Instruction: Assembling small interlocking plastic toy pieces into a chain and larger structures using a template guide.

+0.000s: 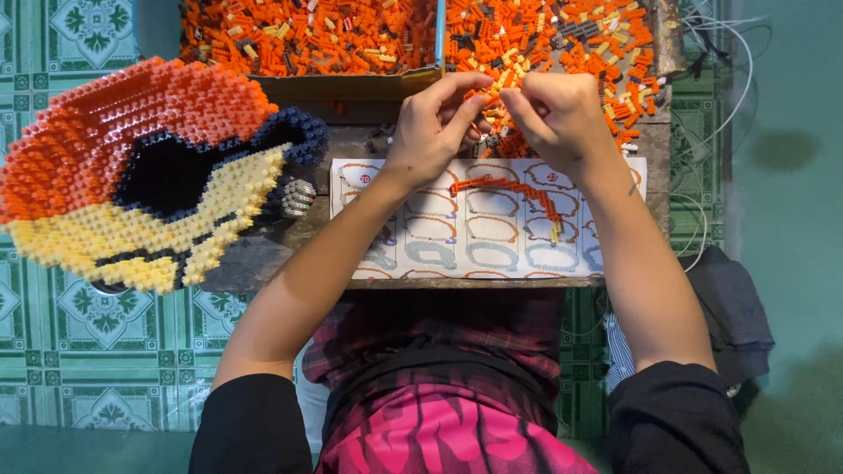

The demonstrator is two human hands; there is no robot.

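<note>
Both hands, left hand (432, 123) and right hand (555, 114), pinched together over small orange bricks (518, 53); held piece too small to tell. Curved orange strip (518, 191) just below on instruction sheet (421, 237), nearer right.

1. The person's left hand (432, 123) and right hand (559, 116) are bare, with no gloves or rings visible.
2. Both forearms are uncovered up to the elbows.
3. Black fabric sleeves (250, 426) cover the upper arms, ending in soft rounded cuffs near the elbows.
4. A small dark mark, perhaps a tattoo, shows on the right forearm (633, 187) near the wrist.
5. Dark red and black checked cloth (421, 338) covers the lap.
6. A bright pink garment with black lettering (443, 434) lies across the body's lower front.
</note>
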